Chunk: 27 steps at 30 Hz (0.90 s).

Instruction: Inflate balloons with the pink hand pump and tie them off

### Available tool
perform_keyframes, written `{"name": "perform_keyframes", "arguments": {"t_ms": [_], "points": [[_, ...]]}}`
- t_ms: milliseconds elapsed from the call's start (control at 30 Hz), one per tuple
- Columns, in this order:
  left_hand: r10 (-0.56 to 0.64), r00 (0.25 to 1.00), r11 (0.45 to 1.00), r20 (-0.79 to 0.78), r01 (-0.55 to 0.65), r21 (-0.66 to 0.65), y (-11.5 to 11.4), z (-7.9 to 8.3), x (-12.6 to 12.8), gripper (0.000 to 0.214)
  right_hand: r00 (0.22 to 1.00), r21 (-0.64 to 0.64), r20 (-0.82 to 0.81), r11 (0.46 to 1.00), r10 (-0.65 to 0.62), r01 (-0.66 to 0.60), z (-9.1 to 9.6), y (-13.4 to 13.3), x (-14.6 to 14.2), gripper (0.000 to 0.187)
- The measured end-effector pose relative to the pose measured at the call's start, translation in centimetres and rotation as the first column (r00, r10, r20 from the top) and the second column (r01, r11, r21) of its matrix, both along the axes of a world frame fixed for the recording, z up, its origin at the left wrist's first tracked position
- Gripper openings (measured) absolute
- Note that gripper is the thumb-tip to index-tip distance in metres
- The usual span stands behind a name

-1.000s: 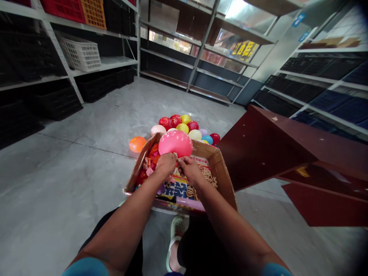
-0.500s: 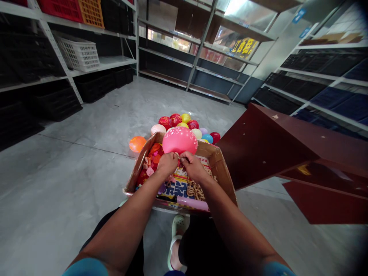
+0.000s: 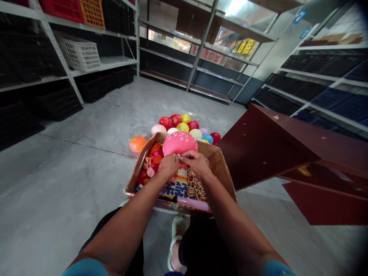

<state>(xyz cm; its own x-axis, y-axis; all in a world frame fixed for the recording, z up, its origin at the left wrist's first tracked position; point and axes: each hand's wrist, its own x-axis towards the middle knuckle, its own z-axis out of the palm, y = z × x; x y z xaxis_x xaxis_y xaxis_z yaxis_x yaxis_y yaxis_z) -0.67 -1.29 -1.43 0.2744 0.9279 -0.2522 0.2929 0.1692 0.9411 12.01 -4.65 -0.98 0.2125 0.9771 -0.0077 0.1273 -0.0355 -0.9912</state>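
An inflated pink balloon (image 3: 180, 142) with a white print stands over the far part of a cardboard box (image 3: 222, 168). At its neck, my left hand (image 3: 169, 165) is closed in a pinch. The fingers of my right hand (image 3: 197, 163) are closed at the same spot; the neck itself is mostly hidden by both hands. Loose uninflated balloons (image 3: 156, 159) in red, orange and pink lie at the box's left. A tangle of tan cord (image 3: 196, 188) lies at its right. Along the near side rests a lavender tube with a black end (image 3: 192, 203), resembling a balloon pump.
Several inflated balloons (image 3: 183, 126) lie on the floor beyond the box, with an orange balloon (image 3: 137, 144) off to its left. Dark red panels (image 3: 267, 145) stand close on the right. Metal shelving (image 3: 198, 50) with crates lines the room.
The pink balloon has dipped slightly toward me, so more of the balloons behind it show. My right fingers have shifted a little at the neck; both hands stay there.
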Motion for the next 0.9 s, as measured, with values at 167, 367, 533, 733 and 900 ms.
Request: {"name": "perform_keyframes", "arguments": {"t_ms": [167, 367, 533, 733, 900], "points": [[0.045, 0.989, 0.989, -0.142, -0.024, 0.147, -0.5, 0.0, 0.4, 0.027, 0.999, -0.136, -0.047, 0.990, 0.019, -0.025, 0.4, -0.1, 0.2, 0.026], [0.050, 0.931, 0.953, -0.361, 0.063, 0.295, -0.9, -0.2, 0.7, 0.022, 0.997, -0.131, 0.035, 0.989, 0.072, -0.066, 0.4, 0.0, -0.1, 0.019], [-0.064, 0.935, 0.929, -0.349, 0.183, 0.320, -0.4, -0.4, 0.7, 0.029, 0.924, 0.026, 0.374, 0.997, -0.082, 0.078, 0.0, 0.1, -0.4, 0.013], [-0.052, 0.947, 0.949, -0.317, 0.146, 0.281, 0.0, -0.8, 0.7, 0.039, 0.794, 0.200, 0.575, 0.975, -0.195, 0.094, 0.1, -0.5, -0.6, 0.015], [-0.011, 0.968, 0.958, -0.250, 0.082, 0.273, 0.1, -1.0, 0.6, 0.039, 0.959, 0.131, 0.265, 0.989, -0.105, 0.072, 0.8, -0.9, -0.9, 0.026]]}}
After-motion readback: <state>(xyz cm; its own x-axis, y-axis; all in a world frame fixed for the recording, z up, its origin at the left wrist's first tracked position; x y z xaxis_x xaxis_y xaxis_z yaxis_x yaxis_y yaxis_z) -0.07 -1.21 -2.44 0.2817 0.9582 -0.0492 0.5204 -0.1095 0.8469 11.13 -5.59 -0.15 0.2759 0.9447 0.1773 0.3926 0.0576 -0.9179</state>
